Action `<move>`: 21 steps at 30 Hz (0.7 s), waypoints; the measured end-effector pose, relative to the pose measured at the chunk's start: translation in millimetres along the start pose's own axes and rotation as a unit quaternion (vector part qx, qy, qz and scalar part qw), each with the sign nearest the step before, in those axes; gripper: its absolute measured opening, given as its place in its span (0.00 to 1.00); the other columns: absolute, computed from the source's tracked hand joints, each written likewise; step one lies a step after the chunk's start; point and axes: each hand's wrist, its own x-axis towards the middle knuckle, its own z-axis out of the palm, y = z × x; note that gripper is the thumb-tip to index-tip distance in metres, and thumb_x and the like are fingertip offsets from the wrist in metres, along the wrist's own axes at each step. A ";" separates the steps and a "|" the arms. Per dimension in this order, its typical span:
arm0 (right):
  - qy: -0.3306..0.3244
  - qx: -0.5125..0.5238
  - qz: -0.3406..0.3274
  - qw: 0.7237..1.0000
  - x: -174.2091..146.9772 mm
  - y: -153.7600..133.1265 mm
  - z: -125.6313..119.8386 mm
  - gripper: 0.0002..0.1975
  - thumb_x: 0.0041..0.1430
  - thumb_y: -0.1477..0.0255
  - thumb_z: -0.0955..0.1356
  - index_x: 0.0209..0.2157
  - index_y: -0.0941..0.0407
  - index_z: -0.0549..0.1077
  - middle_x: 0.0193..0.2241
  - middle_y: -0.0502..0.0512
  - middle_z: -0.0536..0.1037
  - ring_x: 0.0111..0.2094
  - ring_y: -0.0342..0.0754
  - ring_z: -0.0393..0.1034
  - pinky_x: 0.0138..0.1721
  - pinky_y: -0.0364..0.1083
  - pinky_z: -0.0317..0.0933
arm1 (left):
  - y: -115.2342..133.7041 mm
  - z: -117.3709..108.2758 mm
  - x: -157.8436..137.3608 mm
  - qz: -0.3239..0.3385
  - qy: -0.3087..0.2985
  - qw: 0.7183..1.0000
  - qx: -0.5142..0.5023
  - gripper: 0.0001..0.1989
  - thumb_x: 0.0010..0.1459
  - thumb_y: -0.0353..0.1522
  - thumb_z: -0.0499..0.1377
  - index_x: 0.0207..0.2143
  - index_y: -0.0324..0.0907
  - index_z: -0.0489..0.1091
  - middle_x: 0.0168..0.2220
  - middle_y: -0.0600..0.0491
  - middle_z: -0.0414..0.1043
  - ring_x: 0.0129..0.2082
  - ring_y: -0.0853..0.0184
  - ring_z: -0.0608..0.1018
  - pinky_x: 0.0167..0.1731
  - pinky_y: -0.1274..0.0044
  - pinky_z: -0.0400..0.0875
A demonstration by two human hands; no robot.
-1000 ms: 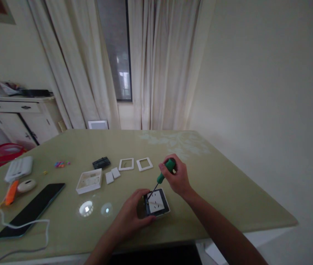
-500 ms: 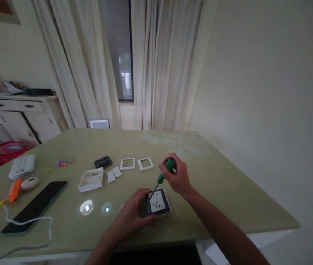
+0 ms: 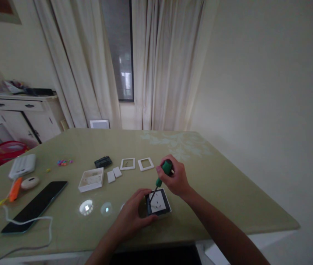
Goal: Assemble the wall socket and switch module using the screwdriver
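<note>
Socket plate, white-faced in a dark frame, lies flat near the near edge of the green desk. The left hand steadies it, its grip curled around the plate's left edge with fingertips touching the frame. The right hand has its grip wrapped tight around the green handle of a screwdriver; the tool tilts down and to the left, its dark shaft ending at the plate's left part, where the exact point of contact is too small to make out.

Farther from the person and to the left lie a white back box, two small white caps, a dark insert and two white square frames, all apart from the plate. At the far left of the desk lie a dark phone with a white cable just beside it, an orange tool, a pale oval object and a white ribbed block. Cream curtains hang behind the desk.
</note>
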 end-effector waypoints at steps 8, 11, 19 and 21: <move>-0.003 -0.002 -0.006 1.000 0.3 3.1 2.4 0.09 0.63 0.65 0.72 0.34 0.53 0.70 0.22 0.41 0.65 0.20 0.40 0.59 0.21 0.38 0.54 | 0.5 -0.8 -0.6 -0.003 0.001 1.000 0.003 0.33 0.55 0.33 0.73 0.63 0.49 0.72 0.62 0.44 0.76 0.62 0.49 0.78 0.64 0.60 0.71; -0.006 -0.006 -0.012 1.000 -0.2 2.9 3.3 0.08 0.63 0.66 0.72 0.35 0.53 0.69 0.22 0.42 0.65 0.20 0.39 0.59 0.22 0.38 0.54 | 2.0 -0.8 -0.9 -0.006 0.002 1.000 0.007 0.33 0.55 0.32 0.74 0.63 0.49 0.72 0.63 0.45 0.76 0.62 0.48 0.78 0.64 0.60 0.72; -0.045 -0.021 -0.053 0.997 3.6 -5.5 2.3 0.08 0.63 0.68 0.73 0.38 0.52 0.71 0.24 0.41 0.67 0.20 0.39 0.59 0.24 0.39 0.56 | -2.3 -0.5 1.0 -0.003 -0.004 1.000 0.015 0.35 0.55 0.34 0.75 0.64 0.49 0.72 0.65 0.44 0.75 0.64 0.48 0.78 0.65 0.60 0.72; -0.061 -0.015 -0.075 0.995 4.8 -7.6 3.0 0.07 0.62 0.68 0.73 0.39 0.52 0.72 0.25 0.43 0.70 0.21 0.40 0.62 0.27 0.40 0.60 | -3.4 -0.7 1.6 -0.001 -0.006 1.000 0.019 0.36 0.54 0.35 0.76 0.65 0.49 0.73 0.65 0.44 0.74 0.64 0.48 0.78 0.66 0.60 0.72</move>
